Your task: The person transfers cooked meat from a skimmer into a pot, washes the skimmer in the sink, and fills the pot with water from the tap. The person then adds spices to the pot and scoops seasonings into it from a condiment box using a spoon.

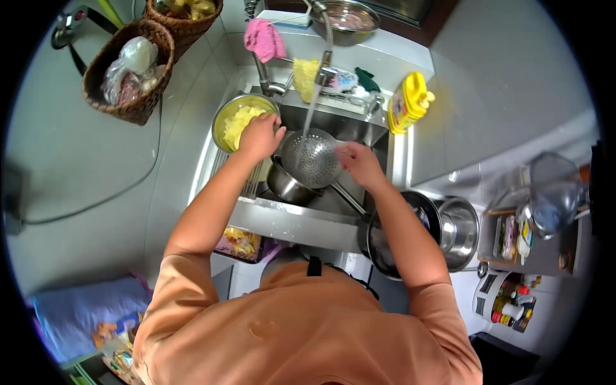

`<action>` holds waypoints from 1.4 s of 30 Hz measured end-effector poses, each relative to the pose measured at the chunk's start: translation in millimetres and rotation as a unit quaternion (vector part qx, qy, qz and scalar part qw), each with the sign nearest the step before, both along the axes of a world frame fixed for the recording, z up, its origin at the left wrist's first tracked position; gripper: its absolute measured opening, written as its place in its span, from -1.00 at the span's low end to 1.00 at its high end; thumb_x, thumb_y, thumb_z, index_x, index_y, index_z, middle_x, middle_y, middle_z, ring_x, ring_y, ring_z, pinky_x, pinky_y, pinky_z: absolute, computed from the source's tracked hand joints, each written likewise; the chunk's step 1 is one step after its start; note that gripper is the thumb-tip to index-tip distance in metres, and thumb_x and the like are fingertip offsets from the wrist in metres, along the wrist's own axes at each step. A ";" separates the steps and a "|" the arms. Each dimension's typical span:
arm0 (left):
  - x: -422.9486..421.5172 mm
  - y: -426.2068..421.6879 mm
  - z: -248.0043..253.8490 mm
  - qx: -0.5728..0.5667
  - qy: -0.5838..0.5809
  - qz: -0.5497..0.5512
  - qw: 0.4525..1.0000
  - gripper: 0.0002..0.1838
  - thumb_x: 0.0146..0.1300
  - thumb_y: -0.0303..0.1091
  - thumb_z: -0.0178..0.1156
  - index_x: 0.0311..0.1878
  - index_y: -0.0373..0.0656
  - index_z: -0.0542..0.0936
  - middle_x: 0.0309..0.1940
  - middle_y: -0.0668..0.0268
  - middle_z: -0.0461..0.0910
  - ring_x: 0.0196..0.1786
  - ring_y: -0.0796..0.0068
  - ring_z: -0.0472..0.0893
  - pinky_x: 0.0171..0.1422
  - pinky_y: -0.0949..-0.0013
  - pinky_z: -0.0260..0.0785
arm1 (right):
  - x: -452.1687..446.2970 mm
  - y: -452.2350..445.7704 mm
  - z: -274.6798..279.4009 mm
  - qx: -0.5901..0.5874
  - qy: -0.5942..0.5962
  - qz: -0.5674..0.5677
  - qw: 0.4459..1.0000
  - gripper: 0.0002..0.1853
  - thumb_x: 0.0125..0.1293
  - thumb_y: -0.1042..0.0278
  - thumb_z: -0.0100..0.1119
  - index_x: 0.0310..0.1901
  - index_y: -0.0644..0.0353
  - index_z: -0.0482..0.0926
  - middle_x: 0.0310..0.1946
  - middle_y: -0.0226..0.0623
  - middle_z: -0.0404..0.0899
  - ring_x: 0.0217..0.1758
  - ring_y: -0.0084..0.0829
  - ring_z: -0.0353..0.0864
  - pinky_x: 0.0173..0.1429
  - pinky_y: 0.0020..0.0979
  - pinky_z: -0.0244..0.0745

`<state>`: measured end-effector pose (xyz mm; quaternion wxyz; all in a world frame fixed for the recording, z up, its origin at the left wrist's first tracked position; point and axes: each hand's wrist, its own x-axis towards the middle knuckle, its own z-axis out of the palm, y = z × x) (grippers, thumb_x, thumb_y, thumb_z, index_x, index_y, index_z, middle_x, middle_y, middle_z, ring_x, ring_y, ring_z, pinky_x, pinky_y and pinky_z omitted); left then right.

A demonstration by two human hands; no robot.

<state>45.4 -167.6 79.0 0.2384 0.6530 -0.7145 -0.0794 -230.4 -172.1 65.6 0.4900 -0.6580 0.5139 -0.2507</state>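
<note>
My left hand (260, 136) lies palm down over the right side of a metal bowl (219, 112) of pale yellow slices (238, 122), which look like potato. Its thumb stands apart; the fingertips are partly hidden, so any grip is unclear. Water from the tap (325, 56) runs onto a round perforated metal strainer (312, 160) in the sink. Just right of the strainer's rim is my right hand (360, 163), its fingers blurred by motion. A metal pot (289, 185) sits partly under the strainer. A long handle (350, 199) slants toward the sink's front right edge.
A yellow detergent bottle (409, 102) stands at the sink's back right corner. Dark pan (378, 240) and metal bowls (465, 234) are to the right. Woven baskets (96, 77) stand back left. A pink cloth (264, 38) hangs by the faucet. Another metal bowl (350, 35) sits behind.
</note>
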 end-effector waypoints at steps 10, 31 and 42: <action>37.5 -179.7 -44.1 0.097 -0.316 -0.163 0.930 -0.63 0.17 -0.31 0.05 0.07 -0.11 0.53 0.12 0.28 0.50 0.30 0.17 0.32 0.33 0.07 0.18 | 89.8 -84.6 -63.6 0.078 -0.045 -0.203 0.975 -0.81 0.25 0.42 0.18 -0.15 0.29 0.64 -0.31 -0.33 0.65 -0.25 -0.58 0.54 -0.19 -0.53 0.39; -26.2 -95.4 7.7 0.216 -0.151 -0.155 0.952 -0.54 0.21 -0.07 0.14 0.09 -0.14 0.52 0.02 0.12 0.56 0.11 0.13 0.52 0.18 0.16 0.36 | -34.2 -44.1 -38.6 -0.218 0.283 -0.125 0.925 -0.54 0.04 0.24 0.37 0.05 -0.07 0.59 0.01 -0.13 0.49 0.09 -0.13 0.49 0.20 -0.25 0.39; -271.8 113.3 111.3 0.000 0.149 -0.421 0.895 -0.77 0.20 -0.35 0.19 -0.09 -0.19 0.57 -0.17 0.11 0.61 -0.09 0.09 0.59 0.01 0.26 0.42 | -189.3 219.1 69.6 -0.338 0.112 -0.390 0.849 -0.82 0.11 0.41 0.27 -0.23 0.19 0.62 -0.11 -0.13 0.53 -0.04 -0.12 0.52 0.04 -0.28 0.44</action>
